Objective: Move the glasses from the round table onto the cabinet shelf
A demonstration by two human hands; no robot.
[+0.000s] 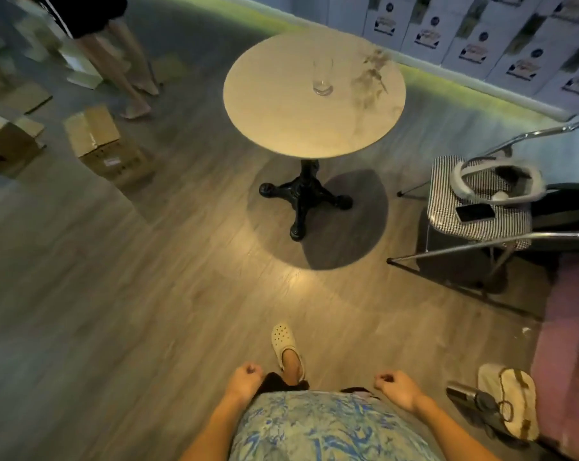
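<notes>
One clear drinking glass [322, 78] stands upright near the far middle of the round beige table [281, 121], which sits on a black pedestal foot. Both of my hands hang low at my sides, several steps short of the table. My left hand [245, 377] and my right hand [394, 387] each have loosely curled fingers and hold nothing. No cabinet shelf is in view.
A faint sprig of dried flowers [371, 78] stands on the table right of the glass. Cardboard boxes [105, 144] lie on the floor at left, near a person's legs [128, 71]. A checked chair [448, 207] with a phone [475, 212] stands right; a bag [511, 400] lies beside a pink sofa [567, 327].
</notes>
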